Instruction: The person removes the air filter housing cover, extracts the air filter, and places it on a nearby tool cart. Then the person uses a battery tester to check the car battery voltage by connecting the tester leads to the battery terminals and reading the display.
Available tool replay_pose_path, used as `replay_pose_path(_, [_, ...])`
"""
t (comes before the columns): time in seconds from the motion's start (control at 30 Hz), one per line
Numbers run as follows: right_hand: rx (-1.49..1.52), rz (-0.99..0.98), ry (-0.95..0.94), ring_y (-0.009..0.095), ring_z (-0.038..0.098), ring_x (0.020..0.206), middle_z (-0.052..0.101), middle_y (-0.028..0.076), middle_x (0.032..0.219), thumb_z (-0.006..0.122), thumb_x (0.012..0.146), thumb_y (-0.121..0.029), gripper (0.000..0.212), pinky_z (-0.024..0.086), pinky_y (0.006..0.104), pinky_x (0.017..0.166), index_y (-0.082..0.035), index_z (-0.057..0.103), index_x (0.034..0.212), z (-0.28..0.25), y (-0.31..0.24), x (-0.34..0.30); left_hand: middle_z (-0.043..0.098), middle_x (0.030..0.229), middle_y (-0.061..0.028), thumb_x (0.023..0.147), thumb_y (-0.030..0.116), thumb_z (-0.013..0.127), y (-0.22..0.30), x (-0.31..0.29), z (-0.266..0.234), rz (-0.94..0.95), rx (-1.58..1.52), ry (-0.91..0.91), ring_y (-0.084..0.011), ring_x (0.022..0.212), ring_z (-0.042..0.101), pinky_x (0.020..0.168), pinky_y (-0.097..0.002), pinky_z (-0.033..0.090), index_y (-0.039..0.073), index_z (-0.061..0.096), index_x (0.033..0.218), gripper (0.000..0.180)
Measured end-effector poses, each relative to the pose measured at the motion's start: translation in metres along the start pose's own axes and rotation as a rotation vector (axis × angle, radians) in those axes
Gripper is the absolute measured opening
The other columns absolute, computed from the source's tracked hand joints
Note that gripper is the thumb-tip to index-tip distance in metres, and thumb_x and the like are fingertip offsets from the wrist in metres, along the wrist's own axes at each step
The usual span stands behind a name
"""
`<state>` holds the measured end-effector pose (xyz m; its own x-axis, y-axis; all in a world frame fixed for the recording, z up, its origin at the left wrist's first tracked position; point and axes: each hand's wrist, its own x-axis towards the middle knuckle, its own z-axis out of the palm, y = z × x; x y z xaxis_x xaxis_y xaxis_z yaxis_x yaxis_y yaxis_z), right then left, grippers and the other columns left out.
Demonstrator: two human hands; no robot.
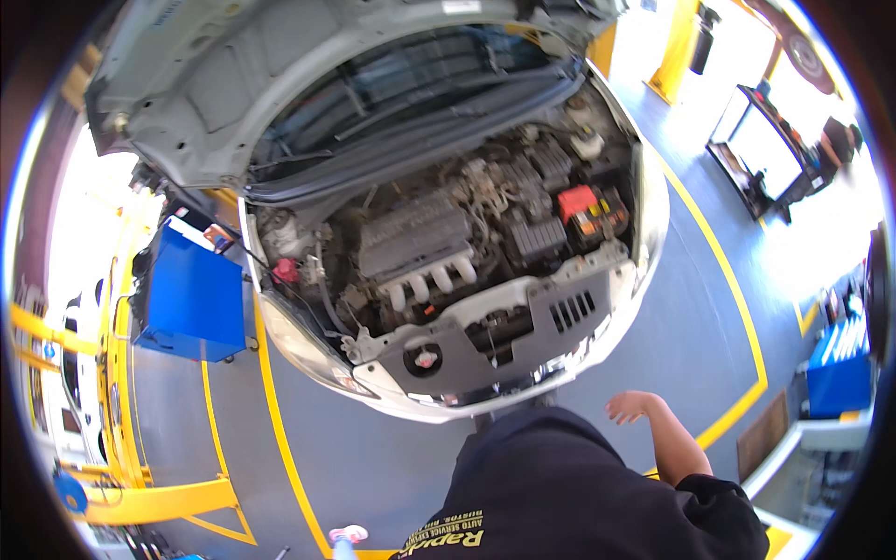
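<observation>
- The right hand [632, 407] hangs in the air just off the front of the car [644, 233], fingers loosely spread, palm down; its grip holds nothing.
- The left hand does not show in the picture, so its grip cannot be told.
- The car stands with its hood [233, 84] propped high and the engine bay open. The right hand is nearest the silver front panel [523, 327], near its slotted vents but not touching it.
- Inside the bay lie the grey engine cover [411, 238] with its pale intake runners below it, a red battery cover [577, 200] toward the person's right, and a white reservoir cap [588, 140] near the far corner.
- A small round cap [426, 357] sits in an opening of the front panel, close to the person's body.
- A blue machine cabinet [187, 299] stands on the floor beside the car's fender, to the person's left. Yellow lines [280, 439] mark the bay on the grey floor [373, 457].
- Judged from the stance, the person is only approaching the bay. It would serve to step close and square to the bumper before reaching in.
- The outstretched hand would do well to steady on the panel's flat metal, away from hoses and wiring.
- The dark sleeve [709, 495] hangs loose; keeping it off the latch area seems wise.
</observation>
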<state>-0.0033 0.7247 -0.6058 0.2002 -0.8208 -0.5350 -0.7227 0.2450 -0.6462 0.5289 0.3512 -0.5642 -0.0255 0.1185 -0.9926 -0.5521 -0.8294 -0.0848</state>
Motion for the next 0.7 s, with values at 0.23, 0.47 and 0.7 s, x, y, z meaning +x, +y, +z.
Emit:
replay_pose_path(0.23, [1.299, 1.204, 0.496, 0.022, 0.072, 0.091, 0.074, 0.011, 0.111, 0.06, 0.101, -0.035, 0.04, 0.058, 0.0372, 0.074, -0.005, 0.07, 0.125, 0.135, -0.145, -0.029, 0.047, 0.157, -0.0206, 0.098, 0.078, 0.035, 0.106, -0.001, -0.03, 0.064, 0.263, -0.217, -0.0378, 0.141, 0.048, 0.115, -0.0589, 0.038, 0.002, 0.046, 0.153, 0.094])
replay_pose_path(0.47, [1.099, 1.095, 0.455, 0.029, 0.073, 0.094, 0.074, 0.015, 0.115, 0.06, 0.101, -0.035, 0.046, 0.059, 0.0424, 0.083, -0.003, 0.067, 0.133, 0.161, -0.206, 0.003, 0.074, 0.12, -0.0065, 0.107, 0.041, 0.052, 0.244, -0.044, 0.017, 0.754, 0.326, 0.024, -0.0154, 0.102, 0.065, 0.085, -0.0339, 0.049, 0.012, 0.061, 0.131, 0.039])
replay_pose_path(0.7, [1.433, 1.095, 0.571, 0.024, 0.074, 0.092, 0.075, 0.013, 0.115, 0.058, 0.103, -0.03, 0.041, 0.058, 0.0389, 0.077, -0.005, 0.063, 0.135, 0.187, -0.179, -0.046, 0.073, 0.123, -0.0104, 0.105, 0.049, 0.053, 0.123, 0.012, 0.084, 0.429, 0.767, 0.17, -0.0218, 0.108, 0.066, 0.095, -0.041, 0.049, 0.006, 0.061, 0.134, 0.052])
